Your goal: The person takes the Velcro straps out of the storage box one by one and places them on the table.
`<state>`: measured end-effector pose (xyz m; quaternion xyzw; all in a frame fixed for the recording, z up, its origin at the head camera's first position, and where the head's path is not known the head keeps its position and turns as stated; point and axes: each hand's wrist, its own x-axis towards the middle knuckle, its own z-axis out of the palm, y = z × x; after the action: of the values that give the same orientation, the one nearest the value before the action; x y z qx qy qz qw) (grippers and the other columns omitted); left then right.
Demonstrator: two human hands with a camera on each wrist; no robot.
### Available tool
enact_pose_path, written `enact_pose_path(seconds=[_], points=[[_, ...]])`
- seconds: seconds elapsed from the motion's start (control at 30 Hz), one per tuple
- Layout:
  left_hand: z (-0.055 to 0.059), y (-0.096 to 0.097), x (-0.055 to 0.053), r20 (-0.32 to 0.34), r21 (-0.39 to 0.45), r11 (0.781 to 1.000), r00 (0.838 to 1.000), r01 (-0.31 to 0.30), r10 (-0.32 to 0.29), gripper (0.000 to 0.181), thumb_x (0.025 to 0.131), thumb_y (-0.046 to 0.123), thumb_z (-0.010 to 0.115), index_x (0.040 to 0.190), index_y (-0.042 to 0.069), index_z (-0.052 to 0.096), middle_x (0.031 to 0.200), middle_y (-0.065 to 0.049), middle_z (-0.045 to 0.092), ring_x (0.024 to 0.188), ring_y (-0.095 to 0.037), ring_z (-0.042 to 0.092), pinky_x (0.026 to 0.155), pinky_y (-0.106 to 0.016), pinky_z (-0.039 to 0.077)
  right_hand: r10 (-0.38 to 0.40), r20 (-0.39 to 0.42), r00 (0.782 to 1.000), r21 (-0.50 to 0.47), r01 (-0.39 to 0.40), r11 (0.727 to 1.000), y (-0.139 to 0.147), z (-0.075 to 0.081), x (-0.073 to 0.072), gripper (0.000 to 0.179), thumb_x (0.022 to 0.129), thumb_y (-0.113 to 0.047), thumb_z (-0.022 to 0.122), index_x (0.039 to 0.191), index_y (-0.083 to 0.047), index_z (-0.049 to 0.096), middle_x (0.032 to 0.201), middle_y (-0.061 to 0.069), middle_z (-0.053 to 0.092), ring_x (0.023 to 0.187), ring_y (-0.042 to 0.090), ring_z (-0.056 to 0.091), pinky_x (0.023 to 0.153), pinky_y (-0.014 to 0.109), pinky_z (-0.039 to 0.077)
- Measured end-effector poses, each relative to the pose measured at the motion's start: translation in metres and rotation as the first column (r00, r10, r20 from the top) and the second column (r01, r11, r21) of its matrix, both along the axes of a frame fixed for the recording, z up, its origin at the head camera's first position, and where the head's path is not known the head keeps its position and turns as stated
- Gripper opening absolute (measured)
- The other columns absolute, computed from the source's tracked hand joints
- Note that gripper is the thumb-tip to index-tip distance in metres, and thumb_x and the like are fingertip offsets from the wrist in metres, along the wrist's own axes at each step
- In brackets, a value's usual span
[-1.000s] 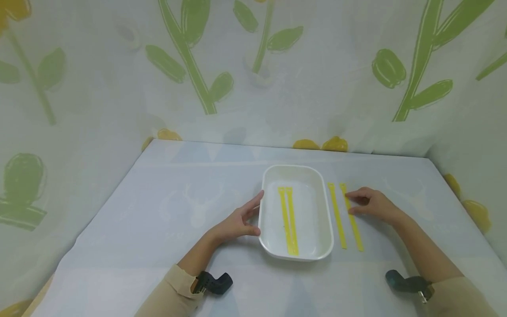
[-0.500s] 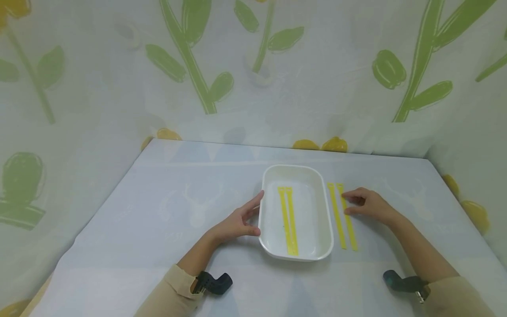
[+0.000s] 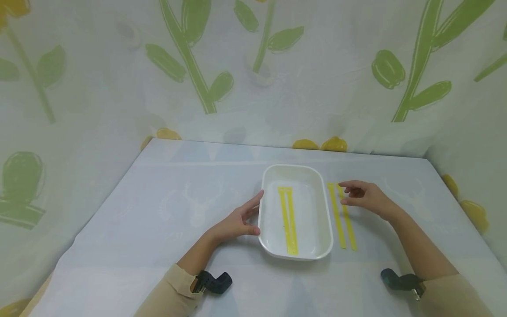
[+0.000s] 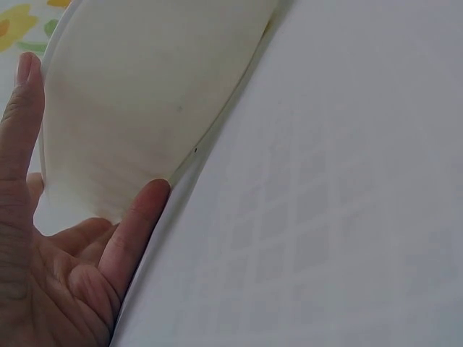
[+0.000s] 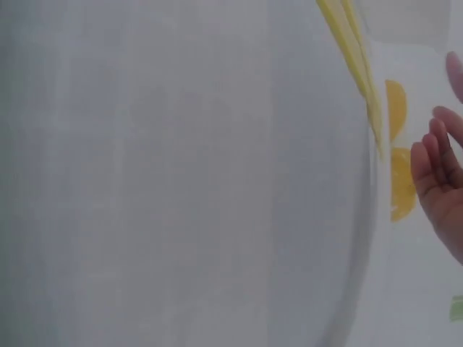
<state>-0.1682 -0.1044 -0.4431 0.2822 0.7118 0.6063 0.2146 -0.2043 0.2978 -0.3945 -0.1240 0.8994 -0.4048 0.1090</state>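
A white, round-cornered plastic basin (image 3: 312, 224) stands mid-table, with two flat yellow strips (image 3: 292, 220) lying lengthwise inside. My left hand (image 3: 233, 225) rests against the basin's left side, fingers spread and fairly straight; the left wrist view shows the thumb (image 4: 137, 235) low along its wall. On the table just right of the basin lie two more yellow strips side by side, a near one (image 3: 336, 215) and a farther one (image 3: 349, 226). Over the upper part of the farther strip hovers my right hand (image 3: 367, 199), its thumb and fingers apart and holding nothing. Part of that strip is hidden beneath the fingers.
A pale patterned cloth (image 3: 166, 211) covers the table. Behind it and at both sides hangs a floral curtain (image 3: 317, 97). Each forearm carries a dark wrist camera, one left (image 3: 215, 283) and one right (image 3: 400, 280).
The farther strip on the table has shifted left, close beside its neighbour. My right hand moved left with it, then parted its fingers and rose slightly away. My left hand stays put.
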Motion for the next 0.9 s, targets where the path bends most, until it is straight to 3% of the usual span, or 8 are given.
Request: enact_pose_path(seconds=[0.1, 0.27, 0.57, 0.9], points=[[0.000, 0.000, 0.000, 0.005, 0.006, 1.000, 1.000, 0.003, -0.003, 0.109, 0.073, 0.043, 0.079, 0.153, 0.017, 0.011, 0.160, 0.002, 0.006, 0.143, -0.028, 0.022, 0.111, -0.045, 0.027, 0.018, 0.026, 1.000, -0.015, -0.017, 1.000, -0.005, 0.010, 0.001, 0.058, 0.085, -0.024, 0.072, 0.132, 0.002, 0.050, 0.112, 0.018, 0.056, 0.089, 0.006, 0.054, 0.074, 0.017, 0.049], [0.000, 0.000, 0.000, 0.010, 0.012, 1.000, 1.000, -0.002, 0.002, 0.109, 0.072, 0.043, 0.079, 0.153, 0.017, 0.012, 0.160, 0.002, 0.007, 0.143, -0.028, 0.023, 0.111, -0.047, 0.027, 0.061, 0.027, 0.998, 0.012, -0.062, 0.998, -0.014, 0.026, -0.003, 0.060, 0.084, -0.026, 0.072, 0.134, 0.000, 0.049, 0.112, 0.015, 0.057, 0.090, 0.011, 0.054, 0.074, 0.020, 0.049], [0.000, 0.002, -0.001, 0.034, 0.026, 1.000, 0.999, 0.005, -0.006, 0.107, 0.073, 0.042, 0.079, 0.153, 0.018, 0.012, 0.160, -0.002, 0.009, 0.143, -0.032, 0.021, 0.108, -0.047, 0.032, 0.128, 0.024, 0.992, -0.030, -0.127, 0.991, -0.033, 0.056, -0.008, 0.056, 0.085, -0.025, 0.071, 0.134, -0.008, 0.051, 0.113, 0.016, 0.057, 0.096, 0.016, 0.058, 0.079, 0.022, 0.051], [0.001, 0.001, 0.001, 0.036, 0.012, 1.000, 0.999, -0.007, 0.007, 0.105, 0.073, 0.037, 0.081, 0.153, 0.021, 0.014, 0.160, -0.002, 0.010, 0.143, -0.031, 0.021, 0.109, -0.049, 0.030, 0.192, 0.044, 0.980, -0.072, -0.188, 0.980, -0.064, 0.077, -0.016, 0.057, 0.083, -0.024, 0.073, 0.134, -0.007, 0.052, 0.107, 0.013, 0.060, 0.095, 0.019, 0.060, 0.082, 0.024, 0.051]])
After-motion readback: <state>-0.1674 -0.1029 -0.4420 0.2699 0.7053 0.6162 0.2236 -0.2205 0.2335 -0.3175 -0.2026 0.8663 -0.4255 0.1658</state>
